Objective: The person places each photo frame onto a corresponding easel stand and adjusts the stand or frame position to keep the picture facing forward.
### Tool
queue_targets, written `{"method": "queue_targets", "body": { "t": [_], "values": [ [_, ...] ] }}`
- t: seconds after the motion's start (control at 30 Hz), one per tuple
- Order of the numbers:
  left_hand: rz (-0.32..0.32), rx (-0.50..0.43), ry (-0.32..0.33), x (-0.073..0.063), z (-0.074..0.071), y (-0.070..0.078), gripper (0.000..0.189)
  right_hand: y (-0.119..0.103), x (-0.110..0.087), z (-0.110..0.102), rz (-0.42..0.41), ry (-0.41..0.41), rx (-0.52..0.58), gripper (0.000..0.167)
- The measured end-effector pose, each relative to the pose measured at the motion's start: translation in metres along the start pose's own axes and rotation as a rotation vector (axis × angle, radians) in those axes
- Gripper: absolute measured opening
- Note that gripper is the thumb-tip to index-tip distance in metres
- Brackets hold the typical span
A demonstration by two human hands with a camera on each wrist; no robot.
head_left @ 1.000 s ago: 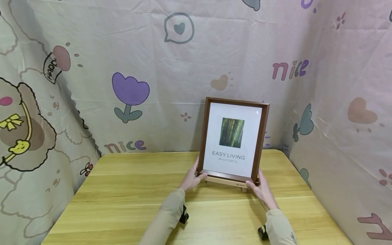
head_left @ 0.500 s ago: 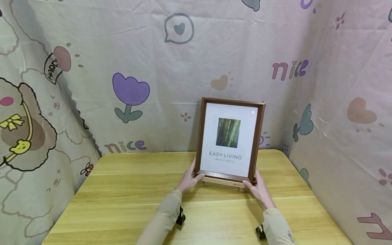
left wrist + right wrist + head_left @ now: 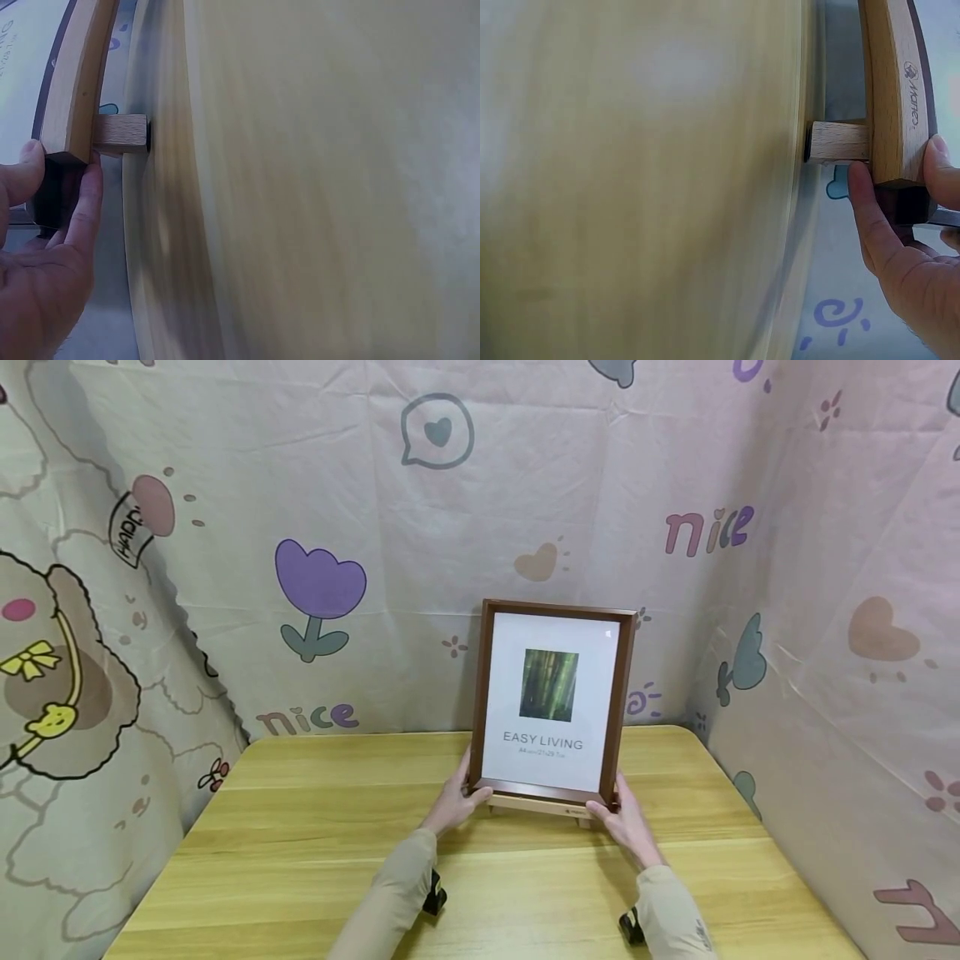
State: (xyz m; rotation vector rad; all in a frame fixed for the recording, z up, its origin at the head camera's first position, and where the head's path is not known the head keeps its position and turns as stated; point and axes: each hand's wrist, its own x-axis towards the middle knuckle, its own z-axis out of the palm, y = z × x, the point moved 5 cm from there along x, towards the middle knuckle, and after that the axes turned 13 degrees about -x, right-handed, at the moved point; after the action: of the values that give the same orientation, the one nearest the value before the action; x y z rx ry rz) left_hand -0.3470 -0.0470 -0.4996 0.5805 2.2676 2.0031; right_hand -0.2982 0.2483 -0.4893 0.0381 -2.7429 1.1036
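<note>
A brown picture frame (image 3: 550, 685) with a white sheet reading "EASY LIVING" leans back on a small wooden easel (image 3: 538, 805) in the head view. My left hand (image 3: 456, 800) holds its lower left corner, thumb in front. At the lower right corner, my right hand (image 3: 628, 825) grips likewise. In the left wrist view, fingers sit round the dark corner just past the end of the easel's ledge (image 3: 71, 105). The right wrist view shows a printed mark on the ledge (image 3: 900, 105) and a short easel foot (image 3: 840, 141) near the right fingertips. The easel's back is hidden.
Under the easel lies a light wooden table (image 3: 315, 827) with rounded far corners. A patterned cloth (image 3: 420, 543) hangs close behind its far edge and along both sides. A black wrist device (image 3: 435, 893) sits under the left sleeve; another (image 3: 632, 928) is under the right.
Picture frame and easel have shifted left across the table, with both hands moving along at the lower corners. The hold looks the same throughout.
</note>
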Motion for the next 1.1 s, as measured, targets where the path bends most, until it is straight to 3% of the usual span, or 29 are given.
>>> {"method": "queue_targets", "body": {
  "t": [0.5,0.87,1.1],
  "values": [
    [0.016,0.014,0.022,-0.009,-0.014,-0.002,0.089,-0.009,0.003,0.01,0.0,-0.027,-0.012,0.087],
    [-0.014,0.055,0.057,-0.018,-0.026,-0.003,0.089,-0.017,0.006,0.017,0.002,-0.044,-0.044,0.089],
    [-0.034,0.043,0.08,-0.022,-0.031,-0.004,0.09,-0.02,0.007,0.023,0.004,-0.045,-0.01,0.088]
  ]
}}
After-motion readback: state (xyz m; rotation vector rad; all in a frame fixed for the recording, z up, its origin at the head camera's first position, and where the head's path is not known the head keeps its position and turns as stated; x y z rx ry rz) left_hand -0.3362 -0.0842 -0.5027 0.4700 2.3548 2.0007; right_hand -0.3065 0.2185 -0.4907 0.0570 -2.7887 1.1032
